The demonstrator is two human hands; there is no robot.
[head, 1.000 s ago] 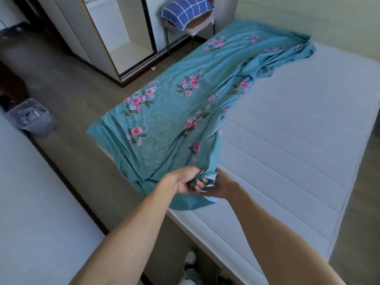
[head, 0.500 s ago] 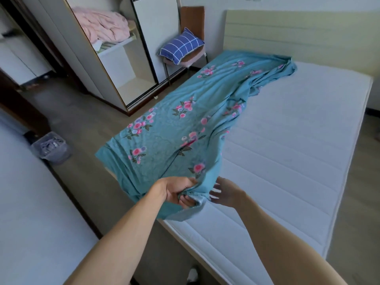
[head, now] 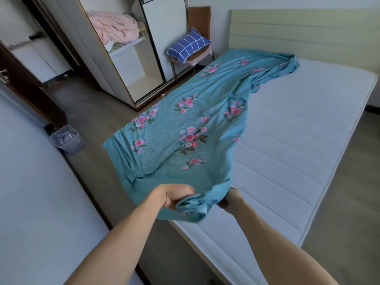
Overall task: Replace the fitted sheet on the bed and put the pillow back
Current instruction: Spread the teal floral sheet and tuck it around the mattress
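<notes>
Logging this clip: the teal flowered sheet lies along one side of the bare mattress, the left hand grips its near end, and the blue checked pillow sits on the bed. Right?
Not quite. The head view shows the pillow on the chair beside the bed, not on it. The sheet, mattress and left hand are as stated.

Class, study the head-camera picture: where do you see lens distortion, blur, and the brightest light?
Head view: the wide lens bows the headboard and wardrobe edges; the teal floral sheet blurs near the left hand; the bare mattress is brightest.

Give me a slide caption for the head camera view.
Left hand grips a bunched corner of the teal floral fitted sheet over the bare mattress; pillow waits on a chair.
</notes>
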